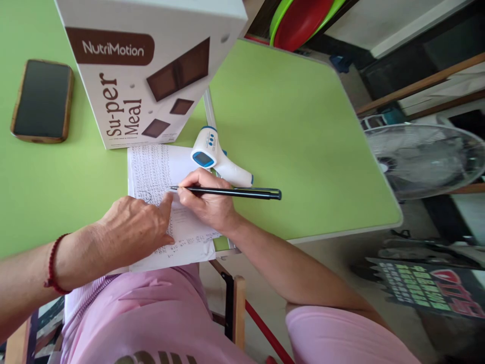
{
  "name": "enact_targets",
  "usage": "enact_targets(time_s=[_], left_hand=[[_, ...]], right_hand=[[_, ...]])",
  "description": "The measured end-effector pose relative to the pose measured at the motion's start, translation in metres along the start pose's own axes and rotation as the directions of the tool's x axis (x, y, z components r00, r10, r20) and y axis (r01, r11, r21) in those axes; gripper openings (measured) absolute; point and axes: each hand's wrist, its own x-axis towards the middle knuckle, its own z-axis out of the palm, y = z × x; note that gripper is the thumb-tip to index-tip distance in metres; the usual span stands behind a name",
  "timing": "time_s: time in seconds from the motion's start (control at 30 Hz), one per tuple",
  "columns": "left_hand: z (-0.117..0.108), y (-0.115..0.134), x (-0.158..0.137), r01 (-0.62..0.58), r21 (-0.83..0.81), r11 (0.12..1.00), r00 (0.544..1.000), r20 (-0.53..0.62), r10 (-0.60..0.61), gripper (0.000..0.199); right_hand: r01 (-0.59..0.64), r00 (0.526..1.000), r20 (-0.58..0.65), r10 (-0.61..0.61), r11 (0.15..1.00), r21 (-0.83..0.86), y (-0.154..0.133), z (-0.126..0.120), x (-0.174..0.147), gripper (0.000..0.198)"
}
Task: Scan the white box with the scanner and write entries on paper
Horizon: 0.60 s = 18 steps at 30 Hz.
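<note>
My right hand (208, 199) grips a black pen (235, 192), its tip touching or just above a sheet of handwritten paper (189, 217). Dense lines of small writing fill the sheet's far left part, with looser figures near its lower edge. My left hand (138, 225) rests on the paper with index finger and thumb apart, the index fingertip beside the pen tip. It holds nothing that I can see. Just beyond my right hand lies a white and blue infrared thermometer (220, 159), partly over the paper's edge.
A tall white NutriMotion box (125, 101) stands behind the paper. On the left of the green table (303, 136) lies a phone (43, 101) in a brown case. A fan (428, 159) stands past the right edge, and red and green basins (303, 23) are at the back.
</note>
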Motion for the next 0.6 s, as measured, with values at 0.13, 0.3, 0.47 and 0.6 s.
enact_targets(time_s=[0.13, 0.3, 0.47, 0.6], left_hand=[[0.0004, 0.0002, -0.0003, 0.0, 0.065, 0.998, 1.0, 0.03, -0.002, 0.065], [0.0007, -0.0007, -0.0002, 0.006, 0.053, 0.999, 1.0, 0.026, -0.007, 0.071], [0.0002, -0.0009, -0.0011, 0.004, 0.047, 0.999, 0.999, 0.034, -0.006, 0.071], [0.0004, -0.0005, -0.0037, -0.009, 0.035, 0.999, 0.999, -0.036, 0.011, 0.062]], right_hand=[[0.0, 1.0, -0.009, 0.0, 1.0, -0.016, -0.0003, 0.0001, 0.0003, 0.012], [0.007, 1.0, -0.024, -0.007, 1.0, -0.006, -0.0012, -0.0003, 0.001, 0.011], [0.015, 1.0, -0.013, -0.015, 0.999, -0.051, -0.0008, -0.0007, 0.0013, 0.012], [0.021, 1.0, -0.013, -0.021, 0.999, -0.05, 0.0, -0.0008, 0.0009, 0.012]])
